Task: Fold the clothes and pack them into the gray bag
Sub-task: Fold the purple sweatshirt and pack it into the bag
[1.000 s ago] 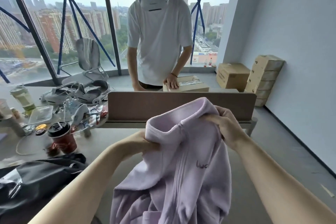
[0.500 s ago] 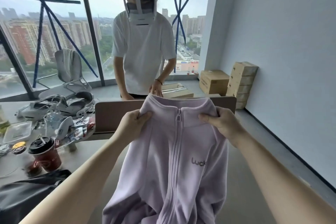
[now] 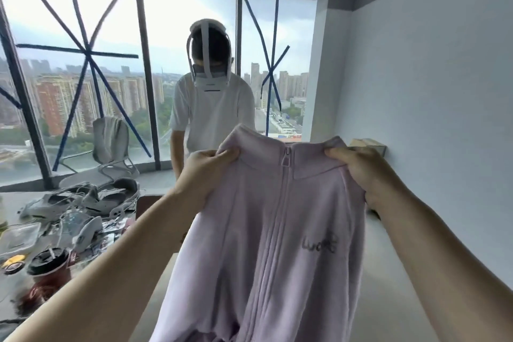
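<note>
Hanging zipped and front-facing between 2 fists, the lilac jacket [image 3: 266, 230] fills 6 o'clock; left hand [image 3: 205, 172] and right hand [image 3: 358, 172] each clench a shoulder beside the collar; soft, light fleece probably drapes limply, so shoulder seams suit gripping.

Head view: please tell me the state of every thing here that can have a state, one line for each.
jacket: held up by the collar, hanging, unfolded
zipper: closed to the collar
left hand: grips the collar's left side
right hand: grips the collar's right side
cup: upright, lid on
chair: unoccupied, cloth over its back
</note>
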`<action>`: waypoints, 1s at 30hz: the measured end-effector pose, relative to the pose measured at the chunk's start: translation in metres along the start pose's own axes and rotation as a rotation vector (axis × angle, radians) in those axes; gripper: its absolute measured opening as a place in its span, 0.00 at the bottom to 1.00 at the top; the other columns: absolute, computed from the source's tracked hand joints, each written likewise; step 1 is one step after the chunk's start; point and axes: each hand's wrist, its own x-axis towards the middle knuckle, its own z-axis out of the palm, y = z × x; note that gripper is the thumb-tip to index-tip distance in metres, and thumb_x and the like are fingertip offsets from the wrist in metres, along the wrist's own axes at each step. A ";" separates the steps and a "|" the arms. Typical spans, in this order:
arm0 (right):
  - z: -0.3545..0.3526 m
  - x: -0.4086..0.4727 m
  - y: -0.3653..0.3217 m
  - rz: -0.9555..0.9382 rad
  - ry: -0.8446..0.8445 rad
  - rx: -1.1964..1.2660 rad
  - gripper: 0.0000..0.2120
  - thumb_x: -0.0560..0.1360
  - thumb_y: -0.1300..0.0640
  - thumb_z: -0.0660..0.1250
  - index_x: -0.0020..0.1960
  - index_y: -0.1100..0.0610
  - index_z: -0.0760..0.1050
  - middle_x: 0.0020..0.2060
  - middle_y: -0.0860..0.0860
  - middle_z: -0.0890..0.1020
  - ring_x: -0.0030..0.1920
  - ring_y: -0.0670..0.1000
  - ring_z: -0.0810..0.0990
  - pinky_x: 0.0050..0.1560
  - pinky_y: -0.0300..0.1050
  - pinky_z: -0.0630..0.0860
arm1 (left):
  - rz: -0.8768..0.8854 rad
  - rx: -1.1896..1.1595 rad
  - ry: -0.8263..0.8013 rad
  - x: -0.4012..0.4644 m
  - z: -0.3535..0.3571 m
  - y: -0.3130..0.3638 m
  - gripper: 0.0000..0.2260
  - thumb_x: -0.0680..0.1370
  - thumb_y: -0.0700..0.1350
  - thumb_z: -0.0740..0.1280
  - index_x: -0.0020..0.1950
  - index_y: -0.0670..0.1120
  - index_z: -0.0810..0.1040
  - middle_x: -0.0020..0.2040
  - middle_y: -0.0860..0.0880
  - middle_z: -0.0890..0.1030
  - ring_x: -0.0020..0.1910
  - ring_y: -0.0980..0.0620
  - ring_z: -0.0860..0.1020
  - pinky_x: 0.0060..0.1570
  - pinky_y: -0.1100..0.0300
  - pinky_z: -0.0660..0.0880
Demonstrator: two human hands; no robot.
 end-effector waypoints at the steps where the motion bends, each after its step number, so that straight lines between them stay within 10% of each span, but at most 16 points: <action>1: -0.004 0.007 -0.008 -0.019 0.017 -0.004 0.13 0.67 0.51 0.73 0.38 0.62 0.81 0.35 0.58 0.83 0.36 0.56 0.81 0.41 0.47 0.72 | -0.045 -0.061 0.012 0.000 0.010 0.012 0.14 0.63 0.55 0.76 0.38 0.46 0.84 0.42 0.43 0.85 0.43 0.43 0.83 0.49 0.51 0.80; 9: -0.022 -0.002 -0.001 0.077 -0.146 0.042 0.07 0.73 0.54 0.69 0.44 0.57 0.81 0.40 0.58 0.84 0.43 0.58 0.83 0.45 0.48 0.75 | -0.383 -0.218 0.114 -0.045 0.084 0.029 0.12 0.75 0.48 0.69 0.51 0.40 0.82 0.39 0.44 0.84 0.43 0.48 0.82 0.47 0.57 0.78; 17: -0.029 -0.013 -0.008 -0.079 -0.311 0.149 0.09 0.77 0.53 0.62 0.48 0.53 0.80 0.44 0.54 0.85 0.51 0.55 0.83 0.55 0.53 0.77 | 0.206 0.145 -0.049 -0.098 0.138 0.051 0.05 0.76 0.49 0.70 0.51 0.55 0.82 0.41 0.52 0.83 0.41 0.57 0.79 0.46 0.60 0.75; 24: -0.056 -0.015 -0.022 -0.103 -0.316 0.256 0.16 0.72 0.45 0.67 0.48 0.58 0.82 0.41 0.56 0.85 0.48 0.55 0.83 0.55 0.51 0.76 | 0.082 -0.111 -0.495 -0.106 0.134 0.064 0.24 0.72 0.30 0.60 0.65 0.45 0.78 0.52 0.46 0.81 0.50 0.50 0.76 0.53 0.58 0.71; 27: -0.057 -0.019 -0.026 -0.160 -0.236 0.255 0.12 0.78 0.57 0.61 0.43 0.58 0.81 0.37 0.56 0.83 0.42 0.53 0.80 0.46 0.47 0.74 | 0.045 -0.187 -0.446 -0.103 0.128 0.060 0.24 0.74 0.22 0.53 0.59 0.42 0.79 0.48 0.46 0.83 0.46 0.50 0.81 0.50 0.57 0.78; 30: -0.060 -0.023 -0.031 -0.199 -0.280 0.327 0.16 0.80 0.58 0.60 0.36 0.56 0.78 0.32 0.54 0.80 0.37 0.52 0.77 0.41 0.44 0.72 | 0.083 -0.033 -0.200 -0.098 0.116 0.053 0.11 0.79 0.35 0.64 0.58 0.46 0.77 0.49 0.46 0.82 0.42 0.53 0.81 0.43 0.60 0.78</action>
